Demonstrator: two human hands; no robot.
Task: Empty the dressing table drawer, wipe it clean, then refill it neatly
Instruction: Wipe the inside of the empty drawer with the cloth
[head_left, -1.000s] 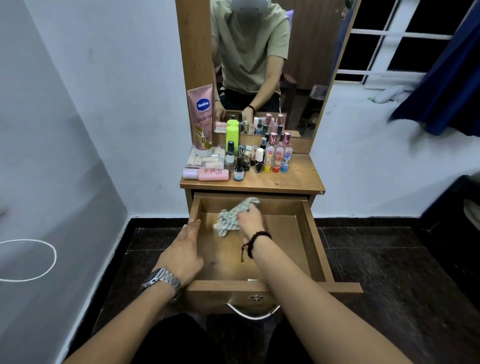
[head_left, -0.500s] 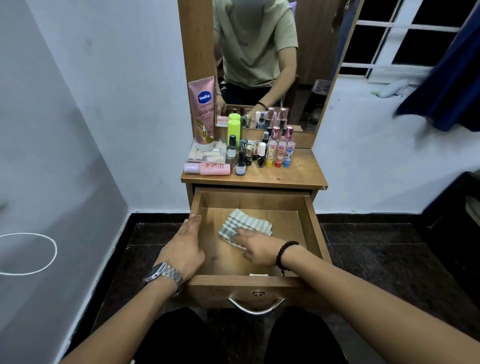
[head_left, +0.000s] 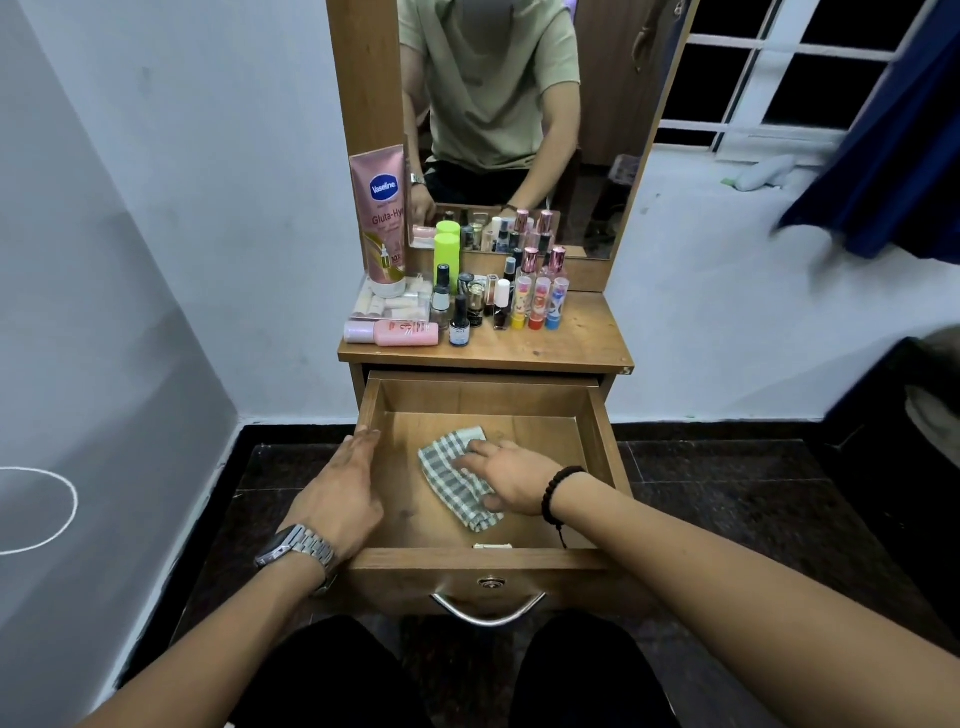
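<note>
cloth (head_left: 457, 480) — green-white checked, crumpled, long axis running near-right to far-left — lies under the flat right hand (head_left: 511, 480) in the drawer (head_left: 597, 431); left hand (head_left: 340, 499) rests open on its rim.

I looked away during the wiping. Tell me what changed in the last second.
The right hand has swept the checked cloth from the drawer's back-left area toward the front middle; the cloth, bunched a second ago, now lies flatter under the straight fingers. The left hand still rests on the drawer's left wall. The bottles on the tabletop are unmoved.
</note>
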